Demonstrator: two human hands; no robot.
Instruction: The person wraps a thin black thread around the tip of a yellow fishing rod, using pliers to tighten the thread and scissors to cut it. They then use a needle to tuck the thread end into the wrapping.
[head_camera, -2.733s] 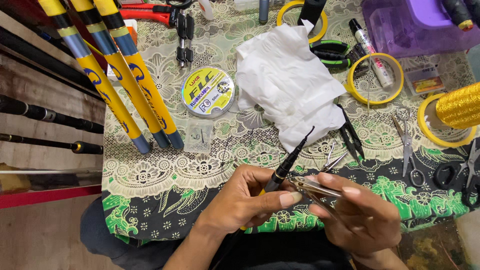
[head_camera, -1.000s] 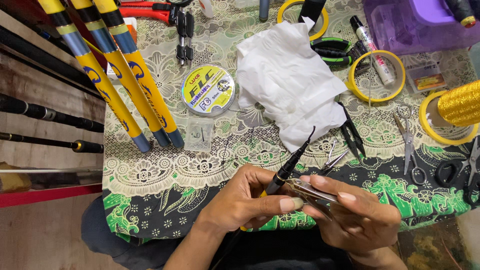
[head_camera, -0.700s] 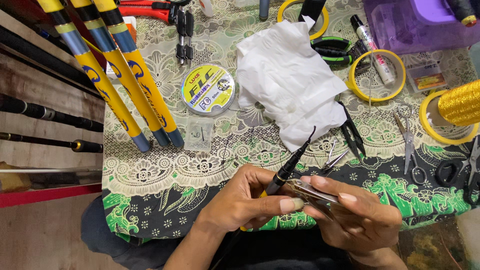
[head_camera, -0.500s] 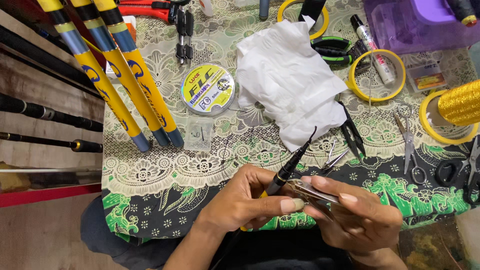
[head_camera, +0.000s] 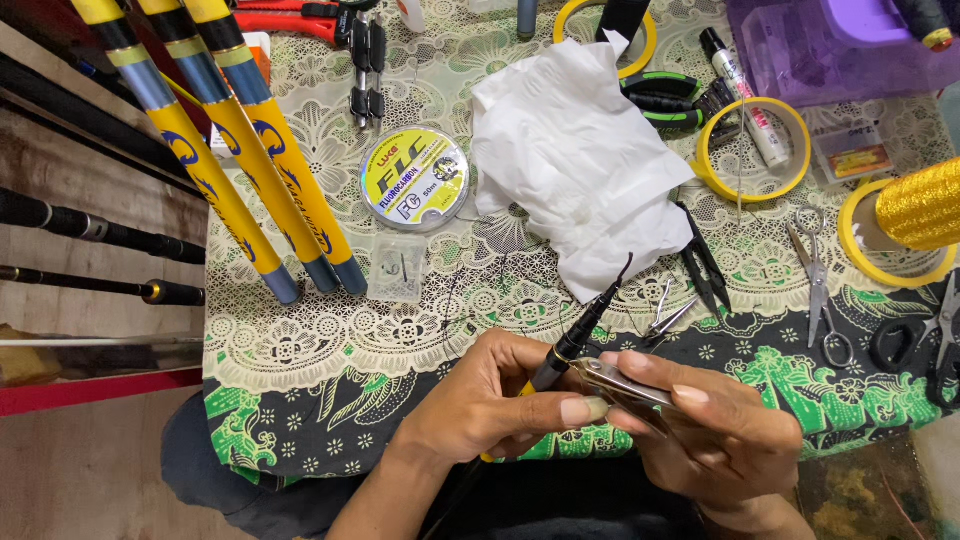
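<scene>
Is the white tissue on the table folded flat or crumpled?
Crumpled and loosely spread. The white tissue lies with ragged creases and uneven edges on the patterned tablecloth, one corner pointing down toward the hands.

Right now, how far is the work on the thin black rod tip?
Done: nothing finished shows. In hand: the left hand holds the black rod tip, and the right hand presses a small metal tool against it. Left: three yellow rod sections lie untouched beside the line spool.
</scene>
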